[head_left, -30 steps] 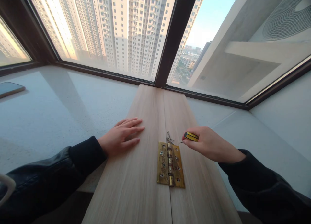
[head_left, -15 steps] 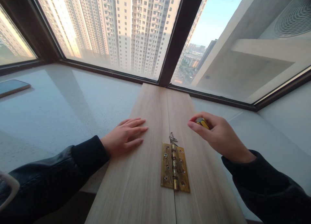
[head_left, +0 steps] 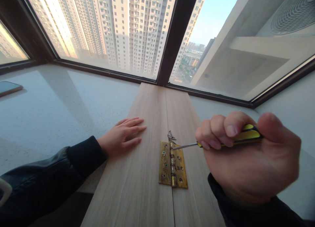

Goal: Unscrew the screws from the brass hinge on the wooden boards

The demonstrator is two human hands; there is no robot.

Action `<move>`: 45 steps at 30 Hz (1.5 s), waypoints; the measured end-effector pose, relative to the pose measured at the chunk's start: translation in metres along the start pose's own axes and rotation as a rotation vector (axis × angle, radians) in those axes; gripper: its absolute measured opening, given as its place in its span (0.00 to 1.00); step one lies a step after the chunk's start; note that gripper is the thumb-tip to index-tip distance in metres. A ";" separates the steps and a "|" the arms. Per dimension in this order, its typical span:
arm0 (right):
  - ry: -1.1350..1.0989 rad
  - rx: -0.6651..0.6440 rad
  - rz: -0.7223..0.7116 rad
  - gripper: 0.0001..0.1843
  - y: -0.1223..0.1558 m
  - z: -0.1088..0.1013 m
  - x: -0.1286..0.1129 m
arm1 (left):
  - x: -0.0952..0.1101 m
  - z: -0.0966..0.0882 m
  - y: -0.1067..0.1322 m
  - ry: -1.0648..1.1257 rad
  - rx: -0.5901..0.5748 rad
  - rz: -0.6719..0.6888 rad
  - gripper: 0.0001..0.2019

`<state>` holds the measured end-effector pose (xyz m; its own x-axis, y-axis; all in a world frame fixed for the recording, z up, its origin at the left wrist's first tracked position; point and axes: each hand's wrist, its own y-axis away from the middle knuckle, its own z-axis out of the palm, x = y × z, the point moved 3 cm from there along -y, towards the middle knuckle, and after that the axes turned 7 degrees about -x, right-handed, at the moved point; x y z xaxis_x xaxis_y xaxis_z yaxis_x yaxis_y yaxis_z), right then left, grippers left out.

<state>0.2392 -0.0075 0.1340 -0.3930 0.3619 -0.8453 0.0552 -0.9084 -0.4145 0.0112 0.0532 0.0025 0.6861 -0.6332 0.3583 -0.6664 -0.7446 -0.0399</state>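
My right hand (head_left: 243,154) is closed around the yellow and black handle of a screwdriver (head_left: 246,135), its metal shaft pointing left. The shaft's tip appears over the upper part of a brass hinge (head_left: 173,166); whether it touches, I cannot tell. The hinge lies opened flat across the seam between two pale wooden boards (head_left: 137,187). Screw heads show in the hinge's left leaf, while holes show in the right leaf. Several loose screws (head_left: 171,135) lie just beyond the hinge. My left hand (head_left: 123,135) rests flat on the left board, fingers spread.
Beneath the boards is a white speckled sill (head_left: 73,102), with a phone (head_left: 10,88) at its far left. Dark window frames (head_left: 164,56) border the boards' far end. A pale wall rises on the right.
My right hand has come closer to the camera and turned, so the screwdriver's shaft now shows, reaching left to the hinge. My left hand stays on the board. The view has shifted slightly.
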 end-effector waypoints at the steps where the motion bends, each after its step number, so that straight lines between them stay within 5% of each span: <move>1: 0.012 -0.014 -0.026 0.20 -0.003 0.004 0.004 | 0.000 0.000 0.000 0.002 0.000 0.000 0.24; 13: 0.024 -0.220 0.002 0.15 -0.014 0.007 0.027 | 0.001 0.000 0.000 0.010 0.001 0.007 0.24; 19: 0.202 -0.080 0.010 0.14 0.004 0.000 0.026 | 0.001 -0.001 0.000 0.024 0.001 0.000 0.24; 22: 0.139 -0.036 -0.102 0.16 0.009 0.006 0.032 | 0.002 -0.001 0.000 0.023 0.008 -0.002 0.24; 27: -0.081 -0.276 -0.050 0.23 -0.003 0.020 0.042 | 0.001 0.000 0.000 0.015 0.005 0.001 0.24; 31: -0.013 -0.471 0.017 0.19 -0.003 0.021 0.038 | 0.001 0.000 0.000 0.024 0.002 -0.002 0.24; 38: 0.034 -0.351 -0.043 0.11 0.007 0.011 0.037 | 0.001 -0.001 -0.001 0.033 0.022 0.015 0.24; 45: -0.047 -0.353 -0.057 0.21 0.002 0.020 0.046 | 0.001 -0.001 0.000 0.020 0.022 0.021 0.24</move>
<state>0.2026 0.0035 0.1012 -0.4462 0.3922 -0.8044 0.3425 -0.7556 -0.5584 0.0121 0.0526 0.0038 0.6655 -0.6449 0.3758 -0.6741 -0.7355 -0.0683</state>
